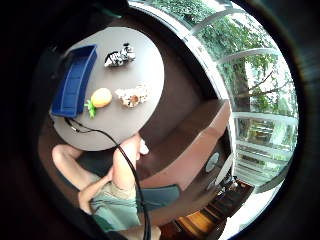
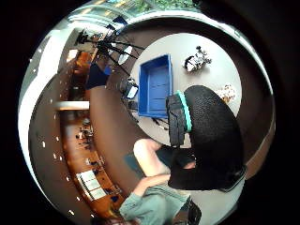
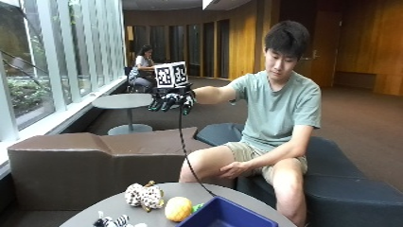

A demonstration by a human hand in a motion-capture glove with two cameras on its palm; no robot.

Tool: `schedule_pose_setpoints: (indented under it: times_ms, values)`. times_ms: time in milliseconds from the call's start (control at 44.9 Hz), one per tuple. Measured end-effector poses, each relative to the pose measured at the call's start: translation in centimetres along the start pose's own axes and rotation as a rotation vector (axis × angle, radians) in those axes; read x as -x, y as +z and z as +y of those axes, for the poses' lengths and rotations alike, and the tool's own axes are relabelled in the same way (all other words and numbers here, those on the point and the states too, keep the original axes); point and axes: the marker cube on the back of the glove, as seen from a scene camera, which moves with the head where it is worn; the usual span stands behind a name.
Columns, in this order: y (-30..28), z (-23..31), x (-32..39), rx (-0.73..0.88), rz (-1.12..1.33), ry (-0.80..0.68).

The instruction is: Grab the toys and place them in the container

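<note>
You have three toys and one container on the round bench. The blue rectangular container sits open side up near one edge. Just beside it lies the yellow pineapple toy with green leaves. The spotted tan-and-white plush rests next to the pineapple. The black-and-white striped zebra toy lies apart from them.

Fuzzy plush toys lie beside a smooth plastic container.
</note>
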Motion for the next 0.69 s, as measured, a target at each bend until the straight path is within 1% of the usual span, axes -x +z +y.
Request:
schedule_pose_setpoints:
  times_ms: [223,401,580,691]
  values:
    - [-0.6,0.2,-1.1,0.027,0.075,0.015]
    - [-1.8,-1.0,-1.8,0.026,0.079,0.037]
    - [-3.3,-3.0,-2.5,0.050,0.090,0.026]
    - [-3.2,-4.1,-3.1,0.075,0.099,0.027]
